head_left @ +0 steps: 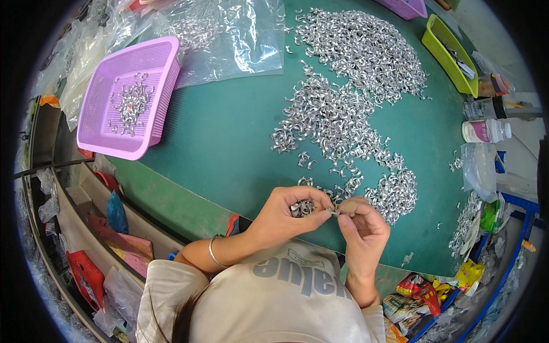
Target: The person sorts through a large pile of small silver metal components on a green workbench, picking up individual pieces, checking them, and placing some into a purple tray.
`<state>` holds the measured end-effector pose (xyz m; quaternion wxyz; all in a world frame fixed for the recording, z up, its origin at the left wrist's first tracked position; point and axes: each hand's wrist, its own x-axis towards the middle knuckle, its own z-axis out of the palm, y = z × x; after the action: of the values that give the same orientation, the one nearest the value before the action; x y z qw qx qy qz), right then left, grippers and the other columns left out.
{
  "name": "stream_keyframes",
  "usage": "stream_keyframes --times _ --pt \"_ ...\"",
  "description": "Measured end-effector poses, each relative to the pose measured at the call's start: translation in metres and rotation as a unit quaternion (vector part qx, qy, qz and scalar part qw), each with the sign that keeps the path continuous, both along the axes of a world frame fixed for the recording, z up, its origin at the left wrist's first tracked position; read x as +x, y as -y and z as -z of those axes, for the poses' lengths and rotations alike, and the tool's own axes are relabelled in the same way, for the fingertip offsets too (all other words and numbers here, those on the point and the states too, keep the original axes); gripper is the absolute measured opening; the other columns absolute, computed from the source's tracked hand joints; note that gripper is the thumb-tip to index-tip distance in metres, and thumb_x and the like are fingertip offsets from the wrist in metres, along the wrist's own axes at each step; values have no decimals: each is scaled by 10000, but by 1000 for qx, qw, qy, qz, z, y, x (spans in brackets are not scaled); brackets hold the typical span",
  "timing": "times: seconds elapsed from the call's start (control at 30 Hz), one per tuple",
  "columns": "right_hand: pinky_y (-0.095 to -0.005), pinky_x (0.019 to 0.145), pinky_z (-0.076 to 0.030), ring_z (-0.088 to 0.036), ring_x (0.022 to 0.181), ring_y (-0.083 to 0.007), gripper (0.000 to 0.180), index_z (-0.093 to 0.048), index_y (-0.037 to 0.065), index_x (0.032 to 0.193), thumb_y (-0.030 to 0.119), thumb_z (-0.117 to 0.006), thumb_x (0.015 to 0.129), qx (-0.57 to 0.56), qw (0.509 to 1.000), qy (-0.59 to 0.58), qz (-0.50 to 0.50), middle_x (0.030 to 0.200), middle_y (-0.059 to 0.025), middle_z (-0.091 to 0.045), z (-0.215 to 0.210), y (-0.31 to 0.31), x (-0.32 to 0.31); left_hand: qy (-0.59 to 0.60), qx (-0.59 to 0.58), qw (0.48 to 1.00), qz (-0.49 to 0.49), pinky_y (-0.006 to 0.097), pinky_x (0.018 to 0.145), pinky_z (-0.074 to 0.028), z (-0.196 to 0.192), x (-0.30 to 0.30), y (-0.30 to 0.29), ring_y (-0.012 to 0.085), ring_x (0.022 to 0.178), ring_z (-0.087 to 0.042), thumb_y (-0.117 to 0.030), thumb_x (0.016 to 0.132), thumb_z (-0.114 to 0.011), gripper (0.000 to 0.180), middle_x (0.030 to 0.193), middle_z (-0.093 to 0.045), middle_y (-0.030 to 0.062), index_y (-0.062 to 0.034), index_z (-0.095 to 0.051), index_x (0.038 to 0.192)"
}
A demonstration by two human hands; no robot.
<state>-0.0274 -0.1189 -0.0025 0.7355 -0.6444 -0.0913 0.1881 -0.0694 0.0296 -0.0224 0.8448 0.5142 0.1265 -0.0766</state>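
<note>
Just above the table's near edge, my left hand [289, 212] and my right hand [366, 226] meet, fingertips together. Between them they pinch a small silvery curved metal piece [333, 211]. More such pieces show inside the curl of my left thumb and fingers; whether they lie in the hand or on the table behind is unclear. A tan patch, perhaps a finger cover, shows at my right fingertips. Right beyond my hands lies a heap of loose curved metal pieces [392, 194], joined to a larger pile [360, 51] spreading to the far side.
The green tabletop [223, 131] carries a purple basket [154, 123] with some pieces at left and a clear plastic bag [251, 40] at the back. A yellow-green basket [470, 80], a white bottle [486, 131] and other containers line the right edge. Drawers stand below left.
</note>
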Motion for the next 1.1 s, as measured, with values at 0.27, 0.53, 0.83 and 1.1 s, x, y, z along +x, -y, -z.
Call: stream_keyframes --times 0.27,0.53,0.83,1.1 --pt "-211 673 -382 -464 764 -98 123 -556 -64 891 -99 -550 774 22 999 -39 -2 840 -61 -539 -1 1 -1 4 5 1000 10 193 625 -390 -2 -2 0 36 677 -467 -53 765 -627 86 698 -542 -19 12 -594 809" --pt "-199 672 -385 -498 768 -91 86 -558 -57 895 -44 -538 812 60 994 -88 -21 853 -53 -556 3 4 -1 13 26 1000 12 191 616 -388 -8 -4 -1 35 668 -469 -60 758 -633 87 690 -547 -15 10 -592 792" --pt "-215 706 -390 -507 788 -103 86 -560 -53 895 -40 -532 814 83 991 -98 -30 851 -60 -562 3 5 -2 16 24 1000 11 197 581 -370 -15 -5 -2 44 652 -472 19 731 -621 74 716 -563 9 12 -608 803" --pt "-227 702 -383 -485 783 -117 119 -548 -61 898 -85 -528 783 70 994 -76 -25 860 -78 -545 -3 3 -3 71 106 992 -8 193 501 -328 -15 -6 -2 23 552 -400 -20 727 -652 93 614 -490 -16 4 -605 804"
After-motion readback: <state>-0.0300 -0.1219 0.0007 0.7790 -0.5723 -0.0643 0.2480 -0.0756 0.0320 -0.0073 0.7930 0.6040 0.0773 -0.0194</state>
